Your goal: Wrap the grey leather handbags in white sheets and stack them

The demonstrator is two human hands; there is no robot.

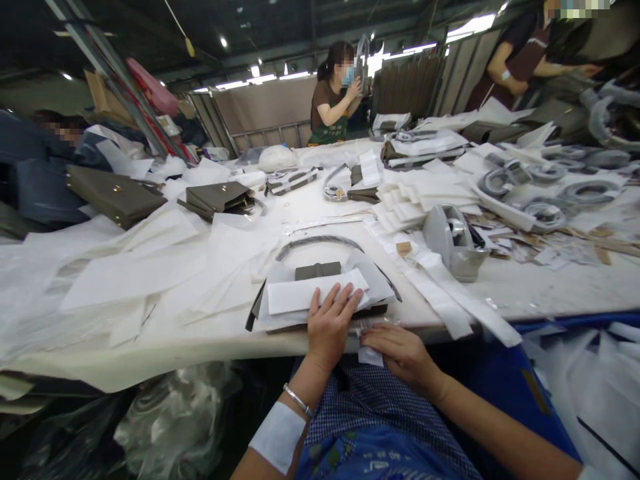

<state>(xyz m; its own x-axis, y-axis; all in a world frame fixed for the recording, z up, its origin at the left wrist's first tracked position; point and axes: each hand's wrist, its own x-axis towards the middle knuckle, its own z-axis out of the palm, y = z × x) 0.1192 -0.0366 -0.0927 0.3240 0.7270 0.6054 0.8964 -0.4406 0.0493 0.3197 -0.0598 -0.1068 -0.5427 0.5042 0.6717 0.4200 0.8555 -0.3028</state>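
A dark olive handbag [319, 270] lies on the table in front of me, its wrapped handle [320, 241] arching away. White tissue and a folded white foam sheet [295, 295] cover most of it. My left hand [333, 320] rests on the foam sheet with fingers spread flat. Lower right, at the table's front edge, my right hand [400, 350] is closed around a small whitish, partly clear piece [371, 357]. Its fingers hide part of that piece, so I cannot tell its exact kind.
A grey tape dispenser [453, 240] stands right, beside white foam strips [435, 287]. More olive handbags [117, 193] and white sheets [135, 273] cover the left. Plastic-wrapped handles [543, 180] pile up at right. A co-worker [330, 100] stands across the table.
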